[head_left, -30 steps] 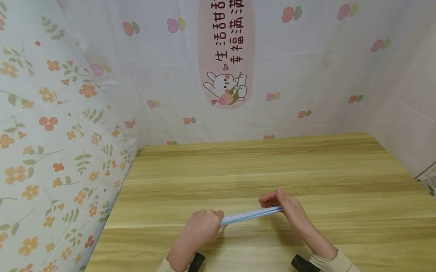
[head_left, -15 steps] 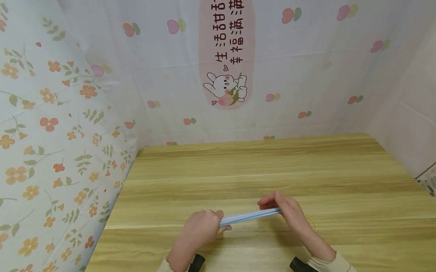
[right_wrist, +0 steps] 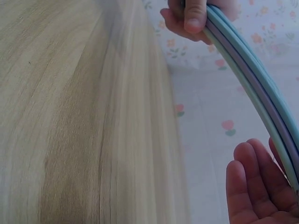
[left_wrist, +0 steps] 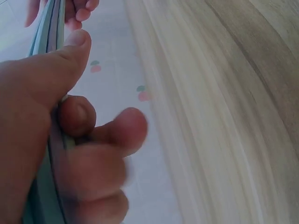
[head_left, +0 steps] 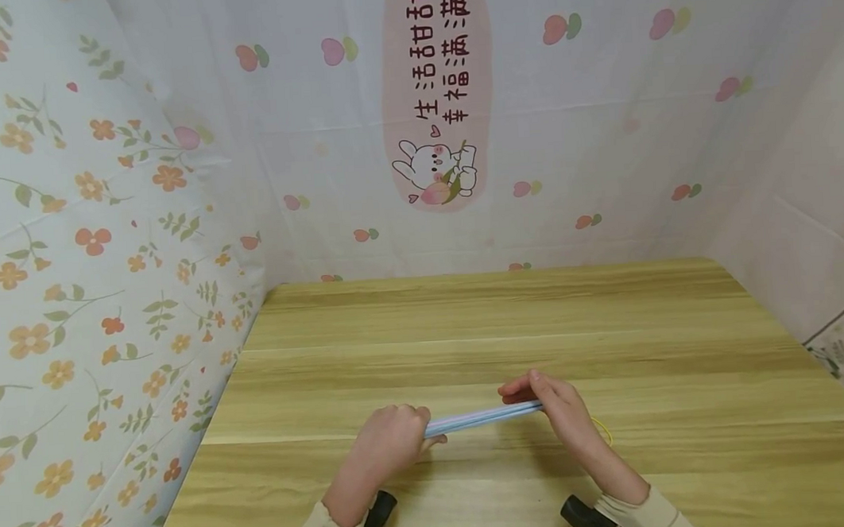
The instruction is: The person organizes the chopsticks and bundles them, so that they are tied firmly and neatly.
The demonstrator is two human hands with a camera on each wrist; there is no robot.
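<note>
A thin bundle of layered pastel strips (head_left: 480, 420), in blue, mint and lilac, spans the gap between my hands, above the table. I cannot tell what kind of thing it is. My left hand (head_left: 394, 436) grips its left part, thumb on top; in the left wrist view the lower fingers (left_wrist: 96, 175) are blurred. At the other end, my right hand (head_left: 562, 411) has the strips lying in the crook by its thumb. In the right wrist view its fingers (right_wrist: 254, 182) are loosely extended beside the strips (right_wrist: 262, 88). The far end is hidden by that hand.
A wood-grain table (head_left: 468, 325) lies beneath both hands. Floral cloth (head_left: 107, 272) hangs on the left, and a printed cloth (head_left: 301, 142) at the back. A thin yellow loop (head_left: 604, 431) shows by my right wrist. Black pieces (head_left: 380, 512) sit beneath both wrists.
A finger of my left hand has come into sight beneath the strips. My right hand has shifted very slightly left; the strips are otherwise held in nearly the same place.
</note>
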